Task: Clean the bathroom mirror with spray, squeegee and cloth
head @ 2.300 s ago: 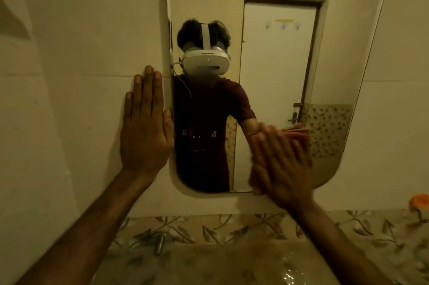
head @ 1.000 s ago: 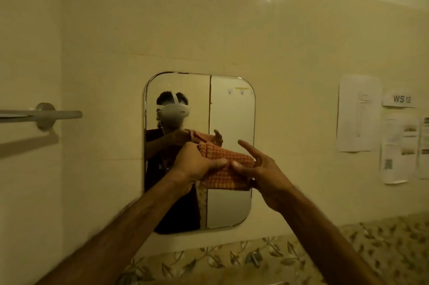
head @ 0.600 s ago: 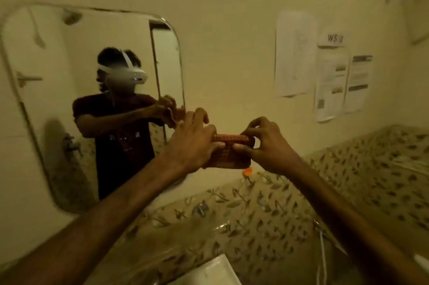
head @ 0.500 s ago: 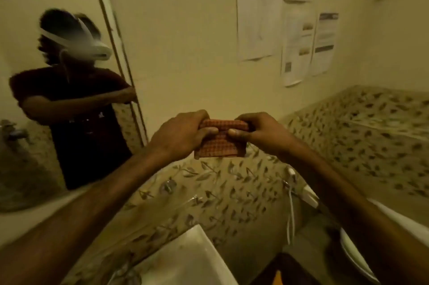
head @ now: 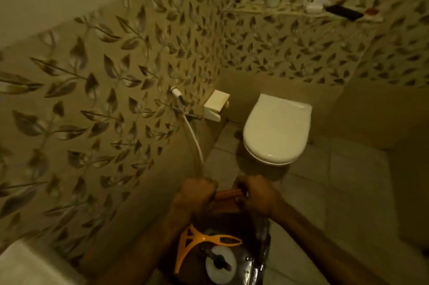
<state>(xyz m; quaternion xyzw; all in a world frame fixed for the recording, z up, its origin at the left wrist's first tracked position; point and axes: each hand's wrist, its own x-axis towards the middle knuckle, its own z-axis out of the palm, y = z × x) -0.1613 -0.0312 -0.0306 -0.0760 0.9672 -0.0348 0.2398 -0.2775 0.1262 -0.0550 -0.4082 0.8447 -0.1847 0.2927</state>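
Both hands hold a folded orange checked cloth point(head: 226, 197) low in front of me, over the floor. My left hand point(head: 196, 195) grips its left end and my right hand point(head: 256, 195) grips its right end, both fists closed. Below them a black plastic sheet point(head: 257, 250) lies on the floor. On it rest an orange squeegee point(head: 197, 241) and a white spray bottle point(head: 220, 263) seen from above. The mirror is out of view.
A closed white toilet point(head: 277, 129) stands ahead on the tiled floor. A hand shower with a white hose point(head: 193, 138) and a paper holder point(head: 216, 104) hang on the leaf-patterned wall at left. The white basin corner point(head: 27, 266) shows bottom left. A wall shelf point(head: 329, 9) is top right.
I have turned away from the mirror to the right and down. Both hands took the cloth off the glass, folded it and lowered it over the black sheet.
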